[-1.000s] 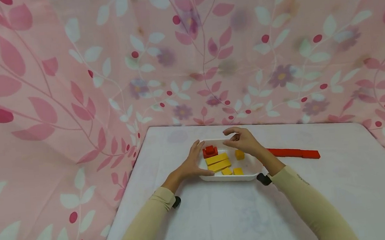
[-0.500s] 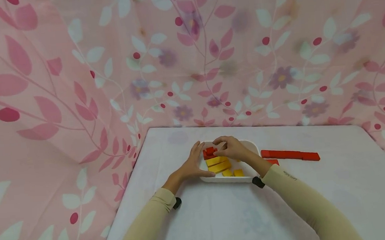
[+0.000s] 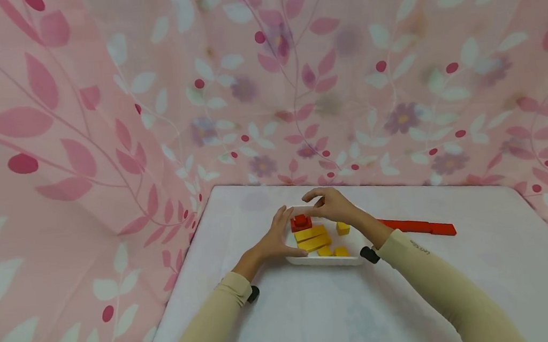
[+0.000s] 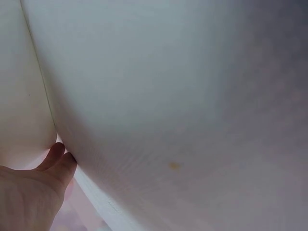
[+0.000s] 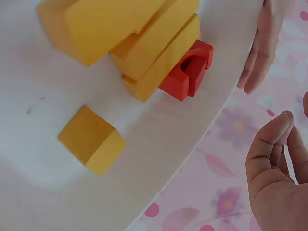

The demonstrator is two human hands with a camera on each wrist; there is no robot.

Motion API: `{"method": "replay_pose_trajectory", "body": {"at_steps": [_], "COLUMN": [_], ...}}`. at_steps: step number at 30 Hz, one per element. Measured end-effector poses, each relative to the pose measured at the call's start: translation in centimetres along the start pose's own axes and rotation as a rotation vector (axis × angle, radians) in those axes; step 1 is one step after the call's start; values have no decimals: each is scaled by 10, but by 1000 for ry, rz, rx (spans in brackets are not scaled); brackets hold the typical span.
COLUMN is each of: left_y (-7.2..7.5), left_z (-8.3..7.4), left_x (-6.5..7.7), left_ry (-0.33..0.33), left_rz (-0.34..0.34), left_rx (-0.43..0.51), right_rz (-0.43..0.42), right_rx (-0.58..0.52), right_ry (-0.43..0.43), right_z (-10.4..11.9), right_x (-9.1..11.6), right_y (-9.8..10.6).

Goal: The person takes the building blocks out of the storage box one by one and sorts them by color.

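A white tray holds wooden-looking blocks. My left hand spans its left end, thumb along the near rim, fingers at the far corner; in the left wrist view, the left fingertips press against an edge. Above the tray's far side hovers my right hand, fingers loosely bent, thumb close to them, nothing visible in its grasp. Near the left end sits a notched red block with a smaller red piece at its notch. Two long yellow blocks lie in front of it.
Two small yellow blocks lie near the tray's front, and a yellow cube stands to the right. Right of the tray a row of red blocks rests on the white-covered table. Behind hangs a pink floral cloth.
My right hand moved left and down to the red blocks, then lifted slightly away. The small red piece stands differently on the notched block. My left hand kept its place on the tray.
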State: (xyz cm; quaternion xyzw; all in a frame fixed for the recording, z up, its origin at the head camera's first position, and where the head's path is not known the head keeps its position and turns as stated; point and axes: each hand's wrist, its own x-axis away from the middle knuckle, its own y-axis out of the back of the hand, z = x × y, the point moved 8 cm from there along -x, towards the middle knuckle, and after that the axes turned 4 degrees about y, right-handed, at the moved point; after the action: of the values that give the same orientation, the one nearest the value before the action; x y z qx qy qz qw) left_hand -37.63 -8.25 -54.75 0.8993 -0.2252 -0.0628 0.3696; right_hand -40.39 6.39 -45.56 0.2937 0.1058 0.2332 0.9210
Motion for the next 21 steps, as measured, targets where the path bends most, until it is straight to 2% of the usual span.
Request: {"method": "replay_pose_trajectory", "body": {"at_steps": [5, 9, 15, 21], "left_y": [1, -1, 3, 6], "left_z": [0, 1, -1, 0], "left_x": [-2, -3, -2, -2], "left_ry": [-23, -13, -12, 18], "left_rz": [7, 13, 1, 9], "left_rx": [-7, 2, 6, 36], "right_rz": [14, 39, 30, 129], "right_rx": [-14, -19, -62, 23], "right_ry": [-1, 17, 32, 30], "right_z": [-8, -16, -13, -18], "right_x": [-13, -19, -23, -28], "right_y": [-5, -11, -6, -17]}}
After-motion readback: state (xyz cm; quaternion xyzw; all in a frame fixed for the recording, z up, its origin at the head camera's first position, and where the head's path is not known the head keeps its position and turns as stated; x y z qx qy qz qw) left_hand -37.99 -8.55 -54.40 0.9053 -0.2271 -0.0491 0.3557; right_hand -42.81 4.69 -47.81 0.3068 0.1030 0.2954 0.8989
